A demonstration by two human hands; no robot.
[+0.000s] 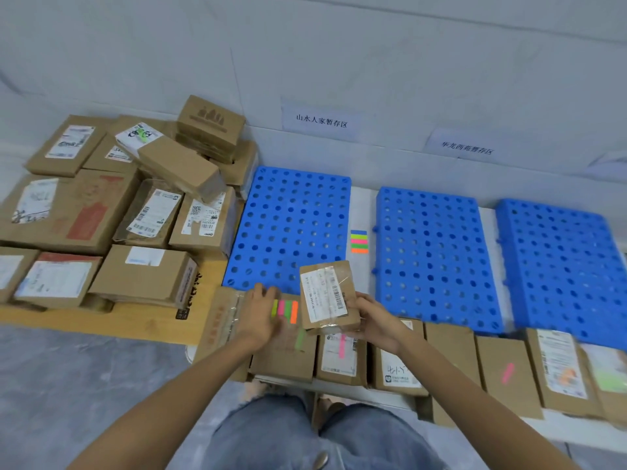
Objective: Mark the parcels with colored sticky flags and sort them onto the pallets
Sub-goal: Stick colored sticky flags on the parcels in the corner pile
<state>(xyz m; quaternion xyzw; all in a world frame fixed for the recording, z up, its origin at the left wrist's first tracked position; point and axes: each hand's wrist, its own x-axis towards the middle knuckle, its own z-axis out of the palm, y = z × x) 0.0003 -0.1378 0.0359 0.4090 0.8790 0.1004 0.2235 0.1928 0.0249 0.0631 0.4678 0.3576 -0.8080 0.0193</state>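
Note:
My right hand (375, 322) grips a small brown parcel (327, 296) with a white label, held upright above the front row of boxes. My left hand (259, 315) rests on a strip of sticky flags (286, 310) in yellow, pink, green and orange that lies on a box; whether the fingers pinch a flag is unclear. Three blue perforated pallets lie beyond: left (291, 228), middle (432, 256), right (563, 269), all bare. A second flag pad (359, 241) lies between the left and middle pallets.
A pile of unflagged cardboard parcels (112, 212) fills the left side on flattened cardboard. A front row of boxes (505, 371) carries green, pink and orange flags. Two paper signs (321, 121) hang on the wall. My knees in jeans are below.

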